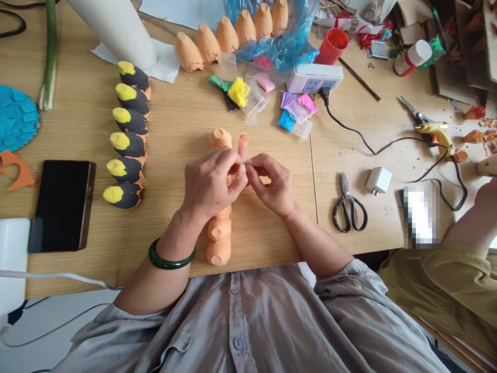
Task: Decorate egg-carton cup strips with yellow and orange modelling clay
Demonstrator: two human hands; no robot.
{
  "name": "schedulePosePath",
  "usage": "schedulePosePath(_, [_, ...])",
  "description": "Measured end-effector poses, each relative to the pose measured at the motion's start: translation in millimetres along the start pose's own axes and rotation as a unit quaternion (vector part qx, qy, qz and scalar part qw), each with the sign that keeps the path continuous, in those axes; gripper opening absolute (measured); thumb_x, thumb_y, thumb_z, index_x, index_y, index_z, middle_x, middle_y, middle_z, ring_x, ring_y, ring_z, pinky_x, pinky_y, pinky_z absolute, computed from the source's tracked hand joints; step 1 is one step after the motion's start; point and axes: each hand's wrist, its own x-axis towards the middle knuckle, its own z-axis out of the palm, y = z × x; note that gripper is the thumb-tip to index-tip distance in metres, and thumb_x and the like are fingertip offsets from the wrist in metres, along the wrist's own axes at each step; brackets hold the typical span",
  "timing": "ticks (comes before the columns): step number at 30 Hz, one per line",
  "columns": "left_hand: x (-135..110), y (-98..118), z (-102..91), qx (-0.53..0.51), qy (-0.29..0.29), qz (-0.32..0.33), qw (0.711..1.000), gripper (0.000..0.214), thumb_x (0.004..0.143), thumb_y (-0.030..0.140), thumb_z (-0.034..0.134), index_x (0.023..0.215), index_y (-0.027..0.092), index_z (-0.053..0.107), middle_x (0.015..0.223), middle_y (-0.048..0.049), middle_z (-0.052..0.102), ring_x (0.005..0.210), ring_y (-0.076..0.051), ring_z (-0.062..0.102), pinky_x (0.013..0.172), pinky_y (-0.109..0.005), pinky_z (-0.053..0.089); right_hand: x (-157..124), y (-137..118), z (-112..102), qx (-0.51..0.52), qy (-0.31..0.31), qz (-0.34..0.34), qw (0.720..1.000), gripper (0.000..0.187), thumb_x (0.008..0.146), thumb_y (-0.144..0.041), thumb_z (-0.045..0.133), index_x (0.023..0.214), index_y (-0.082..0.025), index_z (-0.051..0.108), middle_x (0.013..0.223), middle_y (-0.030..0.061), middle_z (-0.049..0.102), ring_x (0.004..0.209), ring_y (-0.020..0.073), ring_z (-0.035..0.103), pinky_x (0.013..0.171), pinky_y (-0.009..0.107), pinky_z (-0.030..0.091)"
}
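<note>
**Two hands on one tiny orange packet**

So there's this small clear packet (243, 146) with something orange-red inside, right about the middle of the frame, a bit above center. The left hand (212, 178) and right hand (272, 184) are both pinching its lower end, fingertips nearly meeting, and the rest sticks up past them.

Just below the hands, a bumpy orange row (219, 228) lies lengthwise on the counter (272, 238), its middle mostly hidden by the left hand. Left of that there's a black-and-yellow row (131, 146) of six egg-ish pieces with orange edges.

Top center has more orange cones (227, 34) lined up, with a yellow packet (238, 92) and other colored ones below, near a white power strip (312, 77). Dark-handled scissors (347, 192) sit right of center with a white adapter (379, 180) near them, and a yellow glue gun (437, 135) is farther right. A dark phone (64, 204) lies at the left side.
</note>
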Motion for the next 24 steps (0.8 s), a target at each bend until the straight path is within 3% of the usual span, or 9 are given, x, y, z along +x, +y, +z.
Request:
schedulePosePath(6, [0, 5, -0.2, -0.035, -0.03, -0.042, 0.998, 0.022, 0.111, 0.033, 0.052, 0.09, 0.026, 0.049, 0.078, -0.0012, 0.064, 0.075, -0.02, 0.064, 0.068, -0.036, 0.043, -1, -2, 1, -0.036, 0.011, -0.047, 0.998, 0.017, 0.119, -0.032, 0.061, 0.104, -0.025, 0.064, 0.088, -0.0017, 0.068, 0.074, 0.0112, 0.069, 0.066, 0.025, 0.061])
schedulePosePath(11, [0, 0, 3.8, -0.002, 0.003, 0.001, 1.0, 0.024, 0.098, 0.017, 0.053, 0.083, 0.027, 0.037, 0.071, 0.0001, 0.055, 0.067, -0.019, 0.055, 0.061, -0.038, 0.033, -2, -4, 1, -0.128, 0.01, -0.078, 0.989, 0.02, 0.118, -0.027, 0.057, 0.099, -0.026, 0.06, 0.083, -0.0021, 0.066, 0.066, 0.0114, 0.06, 0.059, 0.026, 0.048])
schedulePosePath(14, [2, -2, 4.2, -0.029, 0.009, 0.031, 0.999, 0.028, 0.096, 0.016, 0.054, 0.082, 0.027, 0.034, 0.068, 0.0014, 0.054, 0.064, -0.018, 0.051, 0.059, -0.038, 0.03, -3, -5, 2, -0.214, -0.005, -0.046, 0.976, 0.026, 0.116, -0.028, 0.057, 0.09, -0.027, 0.054, 0.077, -0.0016, 0.063, 0.062, 0.0123, 0.054, 0.056, 0.029, 0.039])
schedulePosePath(17, [3, 0, 5.4, -0.039, 0.01, 0.035, 0.999, 0.028, 0.097, 0.016, 0.054, 0.08, 0.027, 0.034, 0.067, 0.002, 0.054, 0.063, -0.017, 0.049, 0.059, -0.038, 0.031, -3, -2, 0, -0.226, 0.005, 0.004, 0.974, 0.029, 0.113, -0.032, 0.063, 0.087, -0.027, 0.052, 0.076, -0.0014, 0.063, 0.062, 0.0127, 0.052, 0.057, 0.029, 0.041])
schedulePosePath(20, [0, 1, 7.9, -0.007, -0.007, 0.021, 1.0, 0.028, 0.1, 0.021, 0.055, 0.078, 0.027, 0.037, 0.067, -0.0001, 0.055, 0.066, -0.019, 0.051, 0.061, -0.038, 0.033, 2, 4, -6, -0.225, 0.065, 0.035, 0.972, 0.026, 0.11, -0.031, 0.063, 0.086, -0.027, 0.053, 0.076, -0.0024, 0.062, 0.062, 0.0128, 0.051, 0.06, 0.028, 0.046])
schedulePosePath(24, [-2, -4, 7.9, 0.009, -0.011, -0.012, 1.0, 0.036, 0.107, 0.032, 0.06, 0.076, 0.025, 0.042, 0.065, 0.001, 0.055, 0.064, -0.016, 0.046, 0.06, -0.038, 0.028, 5, 8, -8, -0.188, 0.068, -0.001, 0.98, 0.019, 0.111, -0.029, 0.059, 0.092, -0.027, 0.059, 0.082, -0.0019, 0.07, 0.065, 0.0118, 0.06, 0.062, 0.028, 0.049])
